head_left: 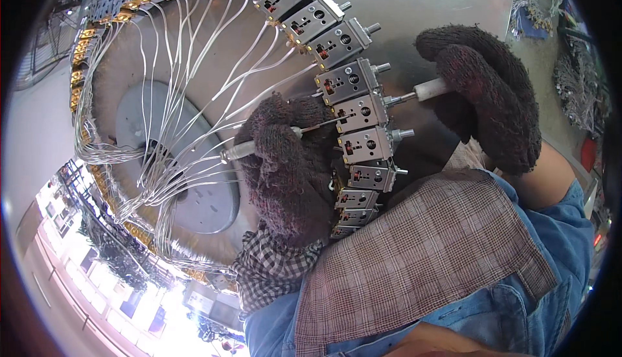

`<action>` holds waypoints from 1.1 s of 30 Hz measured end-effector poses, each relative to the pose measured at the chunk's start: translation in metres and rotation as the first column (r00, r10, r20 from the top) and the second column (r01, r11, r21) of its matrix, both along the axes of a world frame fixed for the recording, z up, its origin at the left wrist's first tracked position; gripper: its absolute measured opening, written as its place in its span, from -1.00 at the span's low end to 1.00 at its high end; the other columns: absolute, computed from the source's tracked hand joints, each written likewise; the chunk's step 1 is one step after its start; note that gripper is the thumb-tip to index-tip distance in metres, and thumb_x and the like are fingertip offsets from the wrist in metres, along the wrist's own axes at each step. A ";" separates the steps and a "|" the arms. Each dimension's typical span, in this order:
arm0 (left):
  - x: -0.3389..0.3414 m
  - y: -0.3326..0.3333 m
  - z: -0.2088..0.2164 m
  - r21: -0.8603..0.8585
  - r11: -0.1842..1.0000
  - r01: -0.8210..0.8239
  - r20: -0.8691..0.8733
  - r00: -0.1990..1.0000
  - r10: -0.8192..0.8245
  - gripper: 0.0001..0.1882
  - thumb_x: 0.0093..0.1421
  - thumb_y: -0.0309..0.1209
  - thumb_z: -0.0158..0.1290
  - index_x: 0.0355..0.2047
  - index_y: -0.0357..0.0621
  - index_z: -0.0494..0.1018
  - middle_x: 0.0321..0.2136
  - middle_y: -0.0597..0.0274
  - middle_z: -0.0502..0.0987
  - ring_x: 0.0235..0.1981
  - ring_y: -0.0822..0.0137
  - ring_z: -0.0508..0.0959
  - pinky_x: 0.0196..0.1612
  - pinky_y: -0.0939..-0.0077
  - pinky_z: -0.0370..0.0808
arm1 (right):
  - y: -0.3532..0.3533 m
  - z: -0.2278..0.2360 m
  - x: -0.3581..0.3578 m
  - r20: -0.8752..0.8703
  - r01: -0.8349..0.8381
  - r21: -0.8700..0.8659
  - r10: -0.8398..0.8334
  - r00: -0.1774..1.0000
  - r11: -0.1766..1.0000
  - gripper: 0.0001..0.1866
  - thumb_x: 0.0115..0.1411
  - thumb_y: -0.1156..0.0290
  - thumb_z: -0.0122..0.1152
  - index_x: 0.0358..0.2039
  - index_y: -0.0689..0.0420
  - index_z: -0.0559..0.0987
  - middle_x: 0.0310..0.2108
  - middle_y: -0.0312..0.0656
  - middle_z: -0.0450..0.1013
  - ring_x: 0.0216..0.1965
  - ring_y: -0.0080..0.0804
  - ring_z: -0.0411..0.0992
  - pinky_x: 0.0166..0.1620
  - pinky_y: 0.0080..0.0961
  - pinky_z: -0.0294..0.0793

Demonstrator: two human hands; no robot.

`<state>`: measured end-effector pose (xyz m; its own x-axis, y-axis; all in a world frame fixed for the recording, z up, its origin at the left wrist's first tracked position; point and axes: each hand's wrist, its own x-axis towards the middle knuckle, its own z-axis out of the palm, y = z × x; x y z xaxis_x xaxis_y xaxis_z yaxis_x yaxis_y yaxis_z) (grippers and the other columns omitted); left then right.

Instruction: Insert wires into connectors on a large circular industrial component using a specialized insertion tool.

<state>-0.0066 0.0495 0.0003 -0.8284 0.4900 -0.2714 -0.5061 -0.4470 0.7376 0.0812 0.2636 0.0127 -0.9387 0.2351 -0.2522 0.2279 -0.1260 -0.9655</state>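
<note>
My left hand [285,175], in a dark knitted glove, is closed around a thin screwdriver [238,151] with a pale handle. Its slim shaft reaches the face of a boxy metal unit [358,113] that looks like a thermostat. On the unit's other side my right hand [495,91], gloved alike, grips a white-handled tool [430,89]. The metal shaft of this tool points at the unit's spindle; whether it fits over or only meets the spindle is too small to tell. More such units [348,80] with spindles stand side by side in a curved row.
The row runs around a round metal plate [259,52]. White leads [170,85] run inward from the units to a grey oval disc [207,208] at its middle. Bundles of parts [576,85] lie at the far right. A plaid apron [421,247] covers my lap close to the row.
</note>
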 end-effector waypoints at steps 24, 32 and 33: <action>0.000 -0.029 -0.005 -0.132 0.987 0.095 -0.168 0.979 -0.117 -0.63 0.22 -0.23 -0.17 -0.05 -0.18 0.20 -0.15 0.02 0.38 -0.13 0.13 0.42 -0.01 0.23 0.37 | -0.040 -0.009 -0.013 -0.666 0.130 0.367 0.163 0.728 0.921 -0.62 -0.02 0.55 0.09 -0.13 0.34 0.35 -0.39 -0.02 0.46 -0.44 -0.28 0.49 -0.31 -0.42 0.50; 0.025 -0.032 -0.009 -0.135 0.988 -0.072 -0.082 0.995 0.062 -0.63 0.24 -0.21 -0.22 -0.07 -0.23 0.20 -0.16 -0.03 0.37 -0.13 0.11 0.42 -0.07 0.19 0.42 | -0.049 -0.018 0.000 -0.475 -0.180 0.478 0.425 0.770 0.860 -0.55 -0.06 0.55 0.15 -0.09 0.33 0.35 -0.22 0.07 0.41 -0.24 -0.14 0.45 -0.17 -0.29 0.45; 0.025 -0.027 -0.010 0.005 0.997 -0.081 -0.110 0.991 0.081 -0.61 0.24 -0.22 -0.19 -0.11 -0.32 0.21 -0.20 -0.05 0.36 -0.20 0.11 0.45 -0.10 0.22 0.44 | -0.050 -0.020 0.001 -0.476 -0.182 0.479 0.428 0.768 0.859 -0.55 -0.06 0.55 0.15 -0.09 0.33 0.35 -0.22 0.07 0.41 -0.24 -0.14 0.45 -0.17 -0.29 0.45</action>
